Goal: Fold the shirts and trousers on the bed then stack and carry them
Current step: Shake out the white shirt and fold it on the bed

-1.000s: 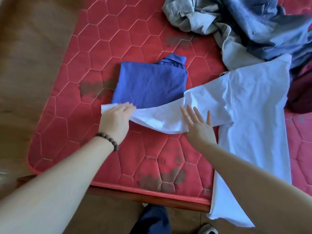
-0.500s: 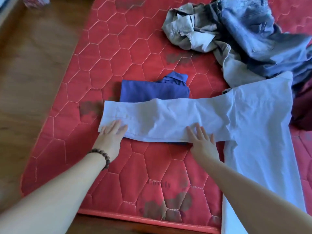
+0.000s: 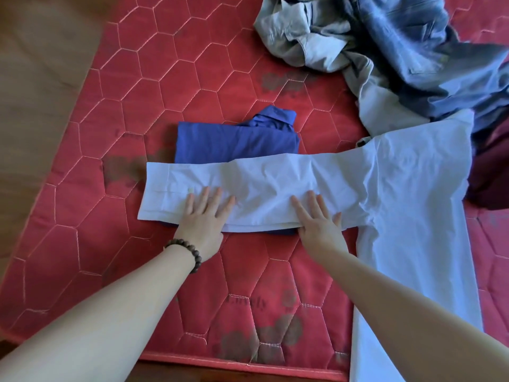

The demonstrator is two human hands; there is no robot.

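Left hand flat, fingers straight and spread, pressing on sleeve of pale blue shirt; right hand likewise flat on same sleeve, gripping nothing; sleeve laid across folded dark blue shirt on red quilted mattress; unfolded heap of trousers at far right.

Single head-worn view looks steeply down, close over the bed

A home bedroom: quilted red mattress (stained), heaped clothes, wooden floor.
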